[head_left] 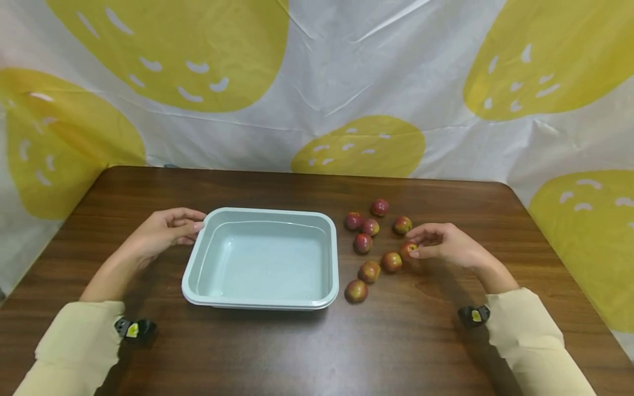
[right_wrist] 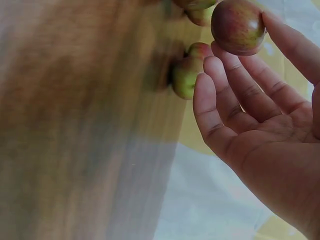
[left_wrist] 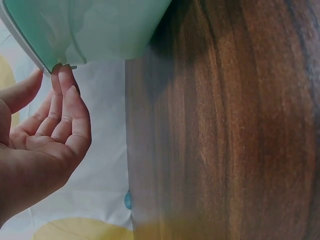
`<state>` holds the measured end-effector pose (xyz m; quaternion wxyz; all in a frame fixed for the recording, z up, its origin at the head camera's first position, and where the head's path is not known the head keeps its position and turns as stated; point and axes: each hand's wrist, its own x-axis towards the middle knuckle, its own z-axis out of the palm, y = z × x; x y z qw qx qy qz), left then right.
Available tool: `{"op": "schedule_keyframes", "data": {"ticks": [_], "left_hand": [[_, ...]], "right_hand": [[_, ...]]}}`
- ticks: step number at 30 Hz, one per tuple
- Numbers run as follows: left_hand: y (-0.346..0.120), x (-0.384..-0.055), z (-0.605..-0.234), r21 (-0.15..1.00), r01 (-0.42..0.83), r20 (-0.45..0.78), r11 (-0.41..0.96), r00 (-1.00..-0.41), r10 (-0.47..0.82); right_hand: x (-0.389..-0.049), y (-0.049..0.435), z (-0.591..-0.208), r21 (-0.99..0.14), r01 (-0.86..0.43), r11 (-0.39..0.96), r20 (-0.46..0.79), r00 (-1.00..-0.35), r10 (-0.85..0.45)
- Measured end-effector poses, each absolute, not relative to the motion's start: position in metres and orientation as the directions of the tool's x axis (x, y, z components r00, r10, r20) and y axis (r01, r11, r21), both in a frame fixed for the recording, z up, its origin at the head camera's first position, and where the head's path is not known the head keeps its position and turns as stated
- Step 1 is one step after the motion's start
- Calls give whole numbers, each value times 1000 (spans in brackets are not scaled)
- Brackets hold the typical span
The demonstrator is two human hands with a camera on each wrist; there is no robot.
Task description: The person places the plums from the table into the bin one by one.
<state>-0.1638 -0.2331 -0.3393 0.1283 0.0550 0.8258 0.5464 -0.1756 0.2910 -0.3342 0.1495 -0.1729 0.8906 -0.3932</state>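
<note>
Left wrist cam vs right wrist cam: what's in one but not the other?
Left wrist only: the left hand gripping the pale tub at its rim, plus a small blue object at the table's edge.
Right wrist only: the right hand pinching a reddish fruit, with other fruits nearby.
Both: brown wood-grain table and white-and-yellow cloth.

No readable text

Can't read a single word, number, brand or label in any view tbh, and the yellow patches (head_left: 132, 330) on the black wrist cameras (head_left: 146, 331) are too small to make out
</note>
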Motion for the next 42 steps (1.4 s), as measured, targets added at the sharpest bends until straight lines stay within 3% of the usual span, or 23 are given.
{"op": "schedule_keyframes", "data": {"ticks": [20,33,42], "left_hand": [[-232,-165,-342,923,-55,-150,380,-962,226],[-233,-165,-343,922,-62,-157,382,-962,223],[-233,-165,-340,918,-63,-162,392,-961,223]], "right_hand": [[-197,281,-280,-694,-234,681,-89,-911,-403],[-210,257,-259,-766,-185,616,-77,-924,-373],[-218,224,-248,-759,-226,611,-57,-911,-409]]}}
